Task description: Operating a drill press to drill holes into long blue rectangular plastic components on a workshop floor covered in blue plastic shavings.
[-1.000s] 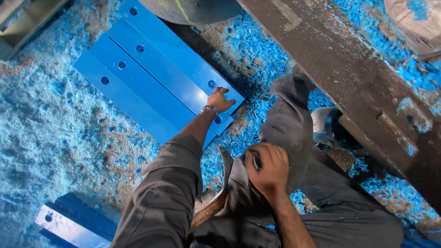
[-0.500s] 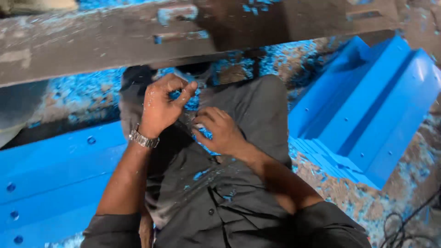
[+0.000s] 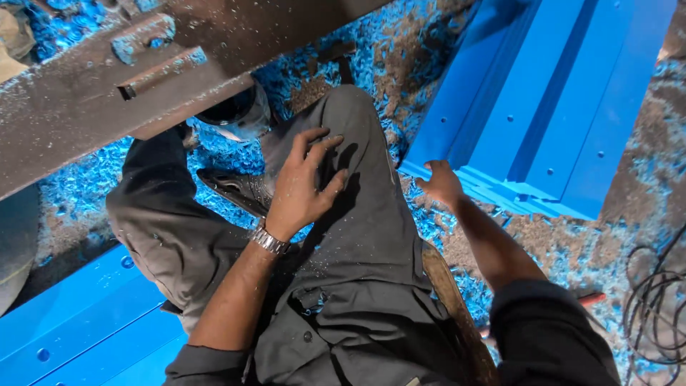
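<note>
My left hand lies flat on my grey trouser thigh, fingers spread, a metal watch on the wrist. My right hand reaches out to the right, fingers apart, just short of the near corner of a stack of long blue plastic bars with small holes. It holds nothing. I sit cross-legged on a floor covered in blue shavings.
A heavy rusty metal beam crosses the upper left above my knee. More blue bars lie at the lower left. A coil of black cable sits at the right edge. A wooden seat edge shows beneath me.
Both hands left my lap, where they were together. The left now rests flat on my thigh; the right has swung out toward the blue stack. The view turned right.
</note>
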